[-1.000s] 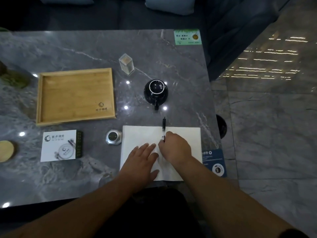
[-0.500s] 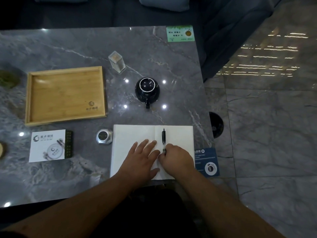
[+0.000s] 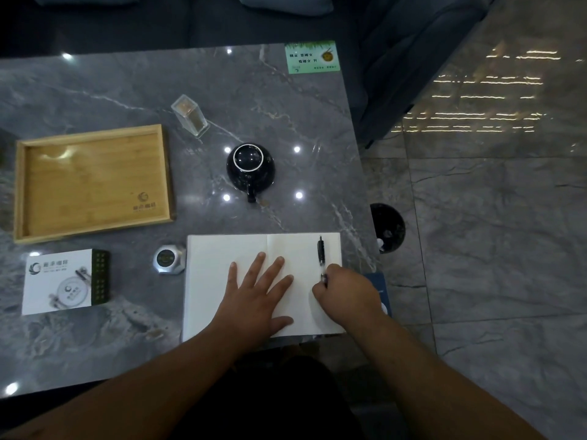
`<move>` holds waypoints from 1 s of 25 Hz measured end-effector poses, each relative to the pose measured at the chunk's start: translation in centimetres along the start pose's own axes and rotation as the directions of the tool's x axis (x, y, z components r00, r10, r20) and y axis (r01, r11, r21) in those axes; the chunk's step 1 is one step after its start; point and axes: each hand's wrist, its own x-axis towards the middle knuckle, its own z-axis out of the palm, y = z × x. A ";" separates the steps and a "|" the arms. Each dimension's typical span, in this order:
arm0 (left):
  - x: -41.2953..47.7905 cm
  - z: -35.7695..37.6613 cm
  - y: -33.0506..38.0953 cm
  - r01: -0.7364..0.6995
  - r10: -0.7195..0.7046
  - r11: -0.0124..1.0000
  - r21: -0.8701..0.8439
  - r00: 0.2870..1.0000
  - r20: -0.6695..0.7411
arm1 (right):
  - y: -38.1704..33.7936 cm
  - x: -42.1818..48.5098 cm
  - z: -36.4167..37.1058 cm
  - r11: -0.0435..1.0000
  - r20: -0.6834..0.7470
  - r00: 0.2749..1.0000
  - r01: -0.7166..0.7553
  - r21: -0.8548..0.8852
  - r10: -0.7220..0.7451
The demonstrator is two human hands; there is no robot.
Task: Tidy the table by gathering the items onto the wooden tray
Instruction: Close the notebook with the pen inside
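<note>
On the near edge of the grey marble table point(image 3: 95, 74), an open notebook point(image 3: 216, 281) lies flat with blank white pages facing up. The left hand point(image 3: 257, 300) rests palm down on the notebook, fingers spread and flat across the centre fold, gripping nothing. The right hand point(image 3: 347, 292) sits on the notebook's right page with its fingers curled together around the lower end of a black pen point(image 3: 321, 257); the pen's upper end points away from the person and lies over the right page near its outer edge. Left of the notebook, just beside its far-left corner, stands a small silver hexagonal object point(image 3: 168, 258) with a dark top. Further left lies a white printed box point(image 3: 63, 281) with a dark green side. The wooden tray point(image 3: 19, 192) sits beyond the box, on the left part of the table, and holds no items. A black teapot point(image 3: 251, 168) stands beyond the notebook, spout toward the person, well apart from the tray. A clear rectangular holder point(image 3: 190, 115) stands beyond the tray's far-right corner. A green card point(image 3: 313, 57) lies at the table's far-right corner.
</note>
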 end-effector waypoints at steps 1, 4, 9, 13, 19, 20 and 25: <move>0.0 0.0 0.0 0.001 -0.001 1.000 -0.005 1.000 0.001 | 0.5 0.1 -0.2 1.000 0.001 1.000 -0.003 0.001 0.003; 0.0 -0.1 -0.1 0.008 -0.008 1.000 -0.023 1.000 -0.004 | 1.7 0.2 -0.7 1.000 0.027 0.999 -0.029 0.011 0.029; -0.1 -0.2 -0.1 0.007 -0.007 0.999 -0.035 1.000 -0.015 | 3.5 -0.1 -1.2 0.998 0.048 0.998 -0.050 0.034 0.048; -0.2 -0.2 -0.1 0.004 -0.005 1.000 -0.030 1.000 -0.030 | 5.0 -0.5 -1.4 0.997 0.072 0.996 -0.062 0.054 0.058; -0.2 -0.1 0.1 0.002 -0.002 1.000 -0.015 0.999 -0.052 | 6.1 -1.3 -1.6 0.999 0.028 0.998 -0.048 0.023 0.047; -0.2 -0.1 0.2 0.004 -0.005 1.000 -0.012 0.998 -0.055 | 6.2 -1.4 -1.7 0.999 0.015 0.999 -0.044 0.018 0.043; -0.3 -0.6 0.2 0.001 -0.002 0.999 -0.034 1.000 -0.025 | 7.2 -2.2 -1.8 0.996 0.012 0.996 -0.089 0.017 0.088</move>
